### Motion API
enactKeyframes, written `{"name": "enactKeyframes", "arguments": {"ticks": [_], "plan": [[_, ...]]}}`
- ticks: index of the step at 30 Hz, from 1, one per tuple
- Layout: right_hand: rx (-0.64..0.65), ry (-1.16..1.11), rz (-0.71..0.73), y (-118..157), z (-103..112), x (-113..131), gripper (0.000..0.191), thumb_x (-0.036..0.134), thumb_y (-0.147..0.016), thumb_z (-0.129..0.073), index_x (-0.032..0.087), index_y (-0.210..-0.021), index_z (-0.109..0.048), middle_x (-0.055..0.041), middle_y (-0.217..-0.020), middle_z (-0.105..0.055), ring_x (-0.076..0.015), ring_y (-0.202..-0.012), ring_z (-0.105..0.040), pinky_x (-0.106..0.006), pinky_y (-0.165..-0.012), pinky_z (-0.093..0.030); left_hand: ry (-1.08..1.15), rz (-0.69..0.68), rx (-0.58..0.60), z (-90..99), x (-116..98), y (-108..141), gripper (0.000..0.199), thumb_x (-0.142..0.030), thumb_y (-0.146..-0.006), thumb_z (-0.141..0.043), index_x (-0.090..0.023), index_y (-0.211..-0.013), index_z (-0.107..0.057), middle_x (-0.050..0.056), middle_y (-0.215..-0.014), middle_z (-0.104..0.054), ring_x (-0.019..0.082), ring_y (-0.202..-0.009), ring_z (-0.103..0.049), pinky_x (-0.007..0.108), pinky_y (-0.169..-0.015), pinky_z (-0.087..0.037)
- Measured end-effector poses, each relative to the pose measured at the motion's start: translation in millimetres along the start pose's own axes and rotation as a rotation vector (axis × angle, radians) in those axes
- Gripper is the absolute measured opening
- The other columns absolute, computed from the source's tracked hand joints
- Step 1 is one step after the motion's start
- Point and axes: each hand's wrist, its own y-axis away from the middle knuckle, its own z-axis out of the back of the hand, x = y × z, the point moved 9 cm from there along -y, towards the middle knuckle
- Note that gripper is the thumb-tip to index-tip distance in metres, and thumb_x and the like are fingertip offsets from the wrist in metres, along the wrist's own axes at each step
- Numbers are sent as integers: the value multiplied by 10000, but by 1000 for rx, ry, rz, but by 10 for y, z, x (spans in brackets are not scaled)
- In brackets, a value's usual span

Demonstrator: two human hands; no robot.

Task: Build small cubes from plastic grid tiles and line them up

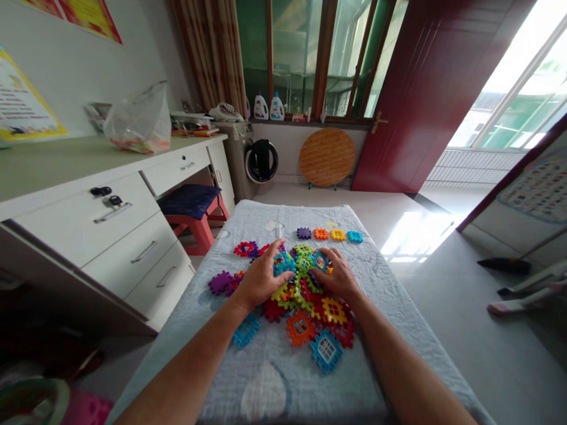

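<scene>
Pile (pixel 304 264) lies between left hand (pixel 262 276), half open around blue tile (pixel 284 265), and right hand (pixel 340 275), curled at second tile (pixel 319 260) (both grips unclear).

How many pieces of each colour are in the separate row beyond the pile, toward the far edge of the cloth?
Purple piece: 1
Orange piece: 1
Yellow piece: 1
Blue piece: 1
Total: 4

No text is legible: the lines (pixel 16 98) on the yellow-bordered wall poster (pixel 27 101) and the labels (pixel 276 111) on the detergent bottles (pixel 260 107) are blurred.
</scene>
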Motion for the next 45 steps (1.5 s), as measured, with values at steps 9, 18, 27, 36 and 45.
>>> {"name": "enactKeyframes", "arguments": {"ticks": [9,18,27,36,45], "plan": [[9,10,-14,-16,-33,13,516,333,-727,-656,218,-1214,-527,-77,-1109,-569,-229,-998,-568,-388,-881,-483,58,-22,-12,-15,167,48,604,-235,-799,-600,-252,-1358,-372,86,-1264,-514,169,-954,-606,329,-866,-512],[14,8,41,-10,-23,128,491,235,-689,-641,236,-1170,-543,-59,-1089,-556,-231,-1031,-545,-398,-928,-451,-223,-149,23,-27,137,69,570,-318,-825,-583,-241,-1359,-396,111,-1403,-354,279,-1324,-339,481,-1101,-311],[20,-9,57,-6,0,212,471,287,-713,-667,220,-1163,-544,-66,-1061,-564,-227,-990,-557,-392,-892,-471,-320,-134,109,-134,138,118,520,-526,-654,-722,-229,-1071,-634,106,-1401,-352,381,-1322,-264,574,-1092,-228],[62,-108,246,30,55,833,527,302,-730,-701,233,-1218,-516,-94,-1168,-544,-250,-1084,-528,-424,-939,-453,-128,-167,48,-88,-27,83,500,-303,-737,-659,-204,-1206,-517,82,-1140,-549,261,-1114,-498,446,-995,-405],[150,-119,295,64,-100,909,530,290,-783,-658,253,-1278,-475,-103,-1215,-523,-244,-1116,-520,-416,-938,-461,514,27,149,-207,16,126,649,-180,-745,-604,-245,-1350,-380,92,-1265,-521,195,-1037,-588,350,-888,-505]]}}
